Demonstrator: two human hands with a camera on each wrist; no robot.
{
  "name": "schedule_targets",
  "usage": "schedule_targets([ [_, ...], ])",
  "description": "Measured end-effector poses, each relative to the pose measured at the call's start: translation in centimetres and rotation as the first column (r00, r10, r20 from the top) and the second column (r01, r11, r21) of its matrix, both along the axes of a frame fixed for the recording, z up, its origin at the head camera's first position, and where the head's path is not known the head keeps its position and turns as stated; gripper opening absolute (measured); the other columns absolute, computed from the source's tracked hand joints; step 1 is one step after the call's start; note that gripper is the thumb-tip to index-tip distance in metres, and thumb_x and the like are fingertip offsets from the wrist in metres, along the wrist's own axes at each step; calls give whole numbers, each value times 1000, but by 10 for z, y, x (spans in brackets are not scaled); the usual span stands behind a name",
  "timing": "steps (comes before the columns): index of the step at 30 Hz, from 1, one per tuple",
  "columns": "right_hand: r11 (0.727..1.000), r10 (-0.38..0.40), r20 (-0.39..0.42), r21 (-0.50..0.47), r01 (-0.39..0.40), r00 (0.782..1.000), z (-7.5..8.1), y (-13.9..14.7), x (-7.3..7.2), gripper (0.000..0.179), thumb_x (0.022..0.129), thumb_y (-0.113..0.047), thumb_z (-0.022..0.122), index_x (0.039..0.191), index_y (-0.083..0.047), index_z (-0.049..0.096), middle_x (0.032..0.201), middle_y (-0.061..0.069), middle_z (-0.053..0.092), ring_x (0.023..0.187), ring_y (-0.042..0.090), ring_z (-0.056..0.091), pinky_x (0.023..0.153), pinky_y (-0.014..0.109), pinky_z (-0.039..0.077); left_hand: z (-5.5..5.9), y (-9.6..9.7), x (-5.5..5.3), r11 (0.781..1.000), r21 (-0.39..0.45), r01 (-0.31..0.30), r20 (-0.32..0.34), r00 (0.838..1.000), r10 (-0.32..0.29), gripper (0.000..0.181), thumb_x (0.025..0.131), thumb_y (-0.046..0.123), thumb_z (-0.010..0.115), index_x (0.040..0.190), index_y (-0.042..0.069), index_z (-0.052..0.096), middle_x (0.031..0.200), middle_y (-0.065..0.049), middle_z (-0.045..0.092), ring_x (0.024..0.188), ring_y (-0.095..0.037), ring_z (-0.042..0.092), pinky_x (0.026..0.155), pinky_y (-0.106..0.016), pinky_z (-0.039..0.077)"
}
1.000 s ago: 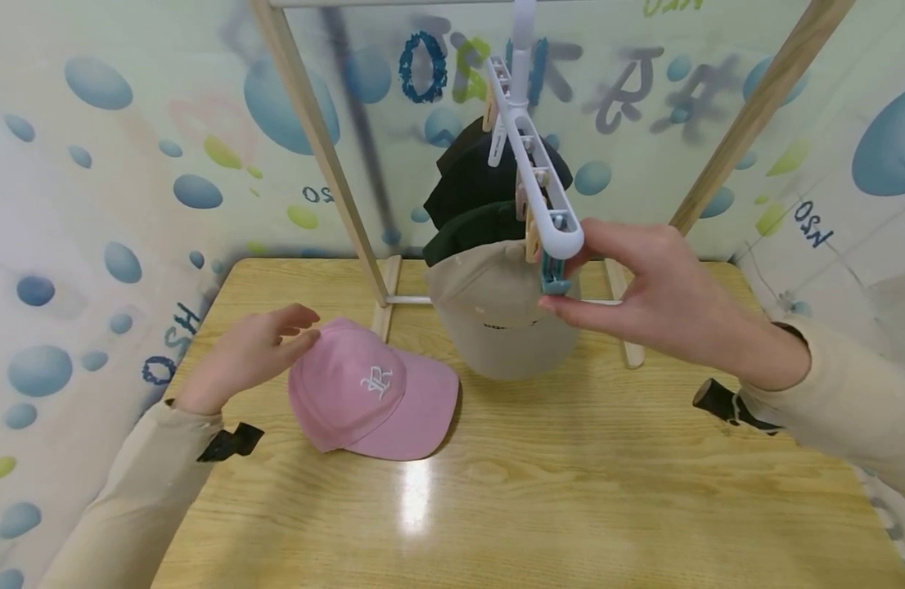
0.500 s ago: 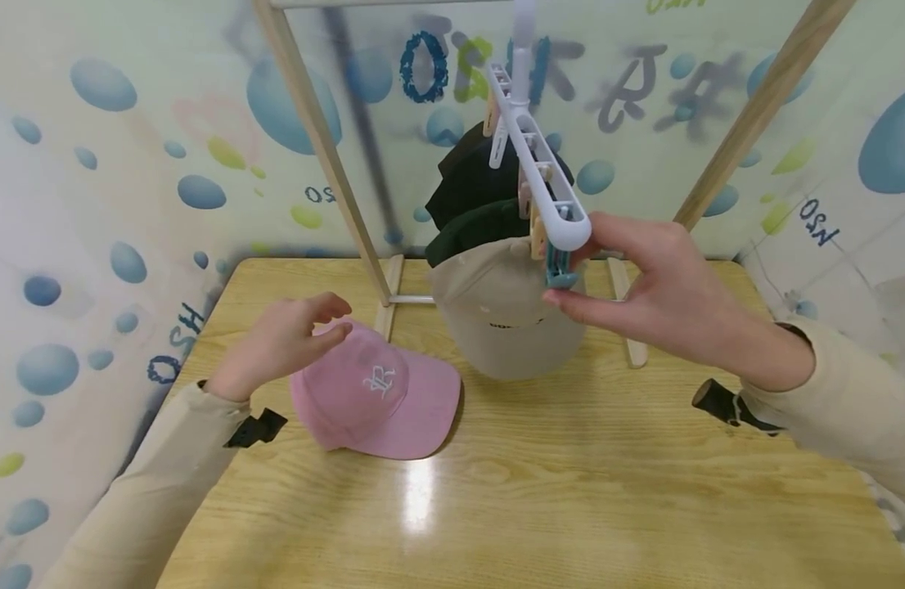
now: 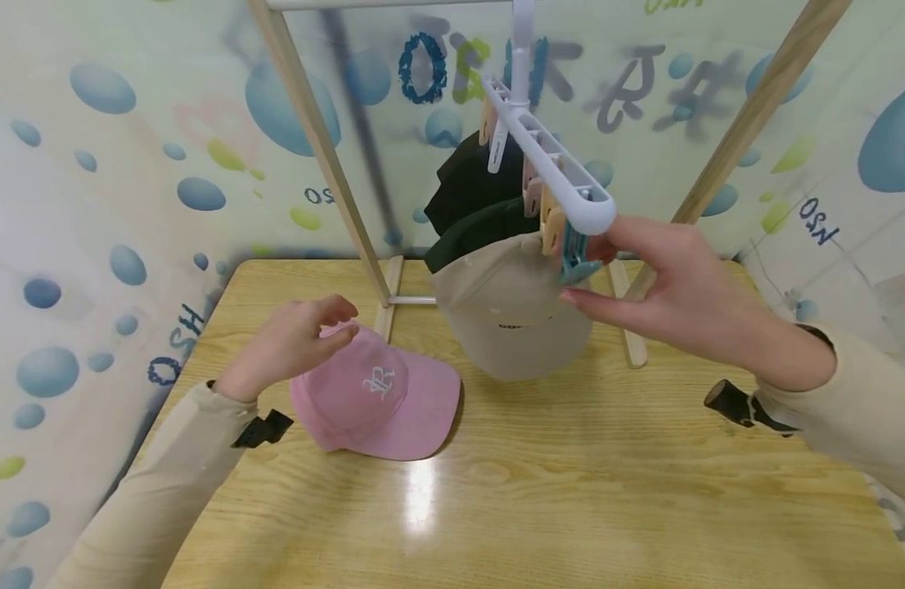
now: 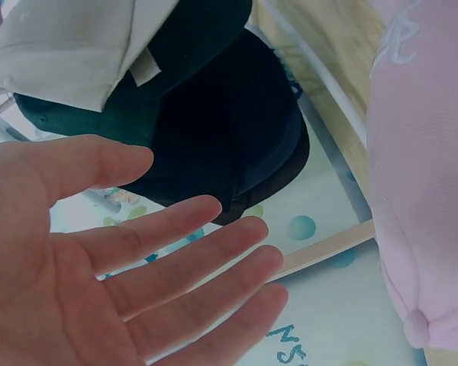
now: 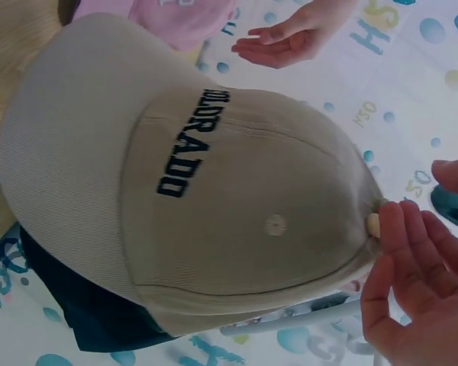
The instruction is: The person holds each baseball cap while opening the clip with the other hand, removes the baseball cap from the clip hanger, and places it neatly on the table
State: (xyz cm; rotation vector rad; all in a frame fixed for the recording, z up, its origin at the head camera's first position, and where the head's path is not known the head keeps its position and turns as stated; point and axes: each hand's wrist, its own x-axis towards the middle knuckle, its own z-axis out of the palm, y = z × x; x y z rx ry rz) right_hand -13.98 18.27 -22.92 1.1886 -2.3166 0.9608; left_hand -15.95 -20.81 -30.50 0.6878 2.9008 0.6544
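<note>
My right hand [image 3: 684,294] pinches a teal clip [image 3: 574,255] at the near end of a white clip hanger [image 3: 559,170]. Just behind it, a beige cap [image 3: 500,298] lettered COLORADO hangs by its crown from a yellow clip [image 3: 551,227]. A dark green cap [image 3: 470,236] and black caps [image 3: 463,186] hang farther back, partly covered. On the table lies a pink cap [image 3: 371,393] with a white embroidered letter, its brim pointing right. My left hand [image 3: 290,339] hovers above the pink cap's rear, fingers spread and holding nothing in the left wrist view.
The hanger hangs from the top bar [image 3: 393,4] of a wooden rack with slanted posts [image 3: 316,135]. Rack feet [image 3: 632,331] stand at the back of the wooden table [image 3: 541,491]. Patterned walls close in the back and sides. More clips [image 3: 497,147] hang along the hanger.
My right hand has drawn the hanger's near end rightward, and the beige cap has shifted slightly right with it. My left hand has moved right over the pink cap, which stays in place.
</note>
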Motion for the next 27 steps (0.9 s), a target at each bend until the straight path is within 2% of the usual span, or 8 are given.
schedule_targets([
  [5,999,13,-23,38,-12,1000,-1,7,-5,36,68,9,80,98,-2,63,90,-3,64,81,8,55,76,19,42,-2,0,0,1000,4,7,-6,1000,-7,22,94,13,60,111,0,64,107,-17,67,98,-35,64,80,-51,50],
  [8,999,-26,-25,36,27,999,0,11,-8,33,70,12,76,98,0,62,90,1,65,81,8,55,76,19,42,-4,0,0,1000,5,10,-10,1000,-10,21,94,12,60,111,-1,64,107,-17,67,98,-35,64,80,-51,50],
  [11,997,-80,-7,15,80,997,3,12,-11,35,73,14,72,105,2,62,92,5,65,83,7,55,77,18,42,-5,0,0,1000,7,12,-7,1000,-12,21,94,12,60,110,-1,64,107,-17,67,98,-35,64,81,-50,51],
  [13,995,-104,3,0,104,995,4,11,-13,39,74,15,70,111,4,61,99,8,66,80,7,54,77,18,42,-5,0,0,1000,6,14,-6,1000,-14,21,94,12,60,110,-1,64,107,-18,67,97,-35,64,81,-50,50],
  [16,991,-129,15,-20,129,992,6,9,-16,43,76,15,69,117,6,59,108,12,64,84,8,53,78,18,42,-5,1,0,1000,3,20,-2,1000,-20,22,94,13,61,110,-1,64,106,-17,67,96,-34,64,81,-50,51],
  [23,988,-149,110,-11,151,983,10,2,-25,47,79,12,69,124,1,57,115,10,59,95,11,48,83,20,39,-8,1,1,1000,2,16,14,1000,-16,22,94,12,61,111,-2,63,104,-17,68,95,-32,65,80,-48,51],
  [27,992,-123,150,34,119,981,14,0,-31,51,81,5,72,129,-2,55,122,10,57,105,17,50,88,31,41,-9,1,1,1000,6,11,25,1000,-11,22,94,12,61,111,-2,63,101,-16,69,93,-30,66,79,-48,51],
])
